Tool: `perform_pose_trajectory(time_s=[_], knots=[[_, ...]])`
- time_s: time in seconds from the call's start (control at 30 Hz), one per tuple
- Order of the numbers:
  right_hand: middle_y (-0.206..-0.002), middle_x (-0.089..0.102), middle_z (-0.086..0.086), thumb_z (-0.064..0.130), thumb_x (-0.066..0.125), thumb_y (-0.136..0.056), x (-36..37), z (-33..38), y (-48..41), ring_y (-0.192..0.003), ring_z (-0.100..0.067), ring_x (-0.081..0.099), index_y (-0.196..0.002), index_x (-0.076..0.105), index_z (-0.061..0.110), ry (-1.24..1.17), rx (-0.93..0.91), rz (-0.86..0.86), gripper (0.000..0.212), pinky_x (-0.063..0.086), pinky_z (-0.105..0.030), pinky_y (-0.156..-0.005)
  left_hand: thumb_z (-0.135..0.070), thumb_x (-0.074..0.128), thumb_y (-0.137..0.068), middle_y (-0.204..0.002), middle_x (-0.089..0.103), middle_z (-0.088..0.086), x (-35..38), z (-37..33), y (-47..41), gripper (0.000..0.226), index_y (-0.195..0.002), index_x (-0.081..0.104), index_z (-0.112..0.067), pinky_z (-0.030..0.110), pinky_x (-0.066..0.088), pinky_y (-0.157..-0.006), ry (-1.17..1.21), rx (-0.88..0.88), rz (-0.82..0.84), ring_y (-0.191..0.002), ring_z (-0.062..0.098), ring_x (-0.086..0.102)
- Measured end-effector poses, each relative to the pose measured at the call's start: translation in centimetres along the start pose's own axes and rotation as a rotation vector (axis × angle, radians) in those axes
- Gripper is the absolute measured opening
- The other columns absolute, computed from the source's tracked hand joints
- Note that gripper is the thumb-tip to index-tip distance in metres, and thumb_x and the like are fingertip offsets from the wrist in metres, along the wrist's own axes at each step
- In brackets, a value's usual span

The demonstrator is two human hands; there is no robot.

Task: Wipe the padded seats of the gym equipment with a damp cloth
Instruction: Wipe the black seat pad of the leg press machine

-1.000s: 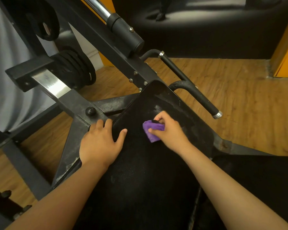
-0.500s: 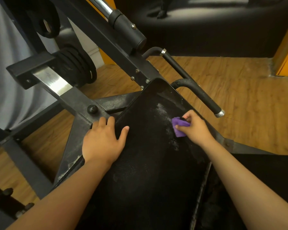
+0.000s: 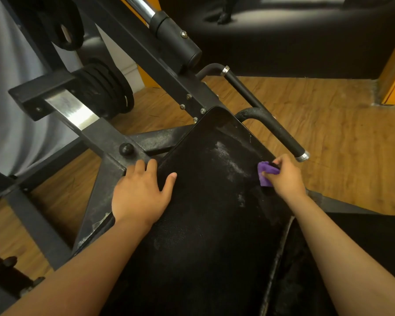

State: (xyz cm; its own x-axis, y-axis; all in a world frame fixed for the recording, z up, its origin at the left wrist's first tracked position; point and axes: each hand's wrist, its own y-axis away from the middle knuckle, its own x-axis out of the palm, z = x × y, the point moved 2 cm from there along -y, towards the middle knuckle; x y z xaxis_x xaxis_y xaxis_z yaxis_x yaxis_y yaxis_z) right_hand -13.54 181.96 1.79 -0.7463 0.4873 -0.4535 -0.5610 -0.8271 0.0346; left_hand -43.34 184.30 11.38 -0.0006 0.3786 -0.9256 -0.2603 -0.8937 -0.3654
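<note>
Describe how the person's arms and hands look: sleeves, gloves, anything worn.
Left hand and right hand are bare: no gloves, rings, watch or wristband show. The left forearm and right forearm are uncovered to the frame's edge; no sleeve is in view.

Black padded seat (image 3: 205, 201), streaked whitish near far right; crumpled purple cloth (image 3: 266, 175) at right edge.

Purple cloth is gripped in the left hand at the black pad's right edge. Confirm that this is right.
Wrong hand. The head view shows the purple cloth gripped in the right hand, not the left; it is at the black pad's right edge, as stated. The left hand rests on the pad's left edge.
</note>
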Motion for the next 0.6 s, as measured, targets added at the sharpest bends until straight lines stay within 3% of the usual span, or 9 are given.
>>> perform_pose_trajectory(time_s=[0.07,0.17,0.27,0.4,0.57,0.6], knots=[[-0.083,0.056,-0.012,0.005,0.06,-0.09,0.0,-0.2,0.3,-0.081,-0.028,0.061,-0.097,0.046,0.009,0.031,-0.016,-0.024,0.016,0.044,-0.019,-0.06,-0.059,0.033,-0.093,-0.099,0.056,0.007,0.0,0.0,0.0,0.053,-0.112,0.055,-0.015,0.032,0.036,-0.06,0.001,0.003,0.001,-0.095,0.026,0.056],[-0.077,0.06,0.004,0.009,0.064,-0.088,0.9,0.7,2.6,-0.069,-0.005,0.061,-0.096,0.05,0.013,0.091,-0.11,0.112,0.016,0.044,-0.014,-0.055,-0.059,0.032,-0.093,-0.099,0.056,0.007,0.0,-0.1,0.0,0.053,-0.112,0.055,-0.014,0.033,0.036,-0.061,0.001,-0.005,0.007,-0.094,0.027,0.056],[-0.08,0.066,0.0,0.013,0.066,-0.086,1.9,1.5,5.4,-0.072,-0.007,0.066,-0.093,0.05,0.016,0.124,-0.197,0.328,0.018,0.052,-0.021,-0.063,-0.059,0.03,-0.093,-0.101,0.056,0.007,-0.1,-0.2,0.0,0.055,-0.113,0.054,-0.014,0.033,0.037,-0.061,-0.009,-0.004,0.013,-0.095,0.026,0.056],[-0.083,0.062,0.003,0.018,0.072,-0.081,1.8,2.4,5.1,-0.075,-0.007,0.06,-0.091,0.05,0.02,0.302,-0.222,0.514,0.024,0.044,-0.018,-0.06,-0.059,0.031,-0.094,-0.102,0.056,0.008,-0.2,-0.2,0.0,0.055,-0.113,0.054,-0.013,0.033,0.036,-0.061,-0.008,-0.008,0.02,-0.095,0.027,0.055],[-0.087,0.067,-0.005,0.015,0.062,-0.088,0.0,0.0,0.4,-0.075,-0.018,0.069,-0.096,0.048,0.016,0.196,-0.047,0.272,0.016,0.059,-0.032,-0.068,-0.058,0.031,-0.094,-0.102,0.056,0.008,-0.2,-0.3,0.0,0.054,-0.114,0.054,-0.013,0.033,0.034,-0.061,-0.021,-0.005,0.01,-0.094,0.027,0.055],[-0.09,0.065,-0.006,0.015,0.059,-0.09,-0.3,-0.6,-0.3,-0.076,-0.02,0.068,-0.098,0.047,0.013,0.185,-0.005,0.213,0.015,0.058,-0.03,-0.066,-0.058,0.031,-0.094,-0.101,0.055,0.008,-0.2,-0.3,0.0,0.053,-0.113,0.053,-0.013,0.033,0.034,-0.061,-0.025,-0.004,0.012,-0.094,0.027,0.055]])
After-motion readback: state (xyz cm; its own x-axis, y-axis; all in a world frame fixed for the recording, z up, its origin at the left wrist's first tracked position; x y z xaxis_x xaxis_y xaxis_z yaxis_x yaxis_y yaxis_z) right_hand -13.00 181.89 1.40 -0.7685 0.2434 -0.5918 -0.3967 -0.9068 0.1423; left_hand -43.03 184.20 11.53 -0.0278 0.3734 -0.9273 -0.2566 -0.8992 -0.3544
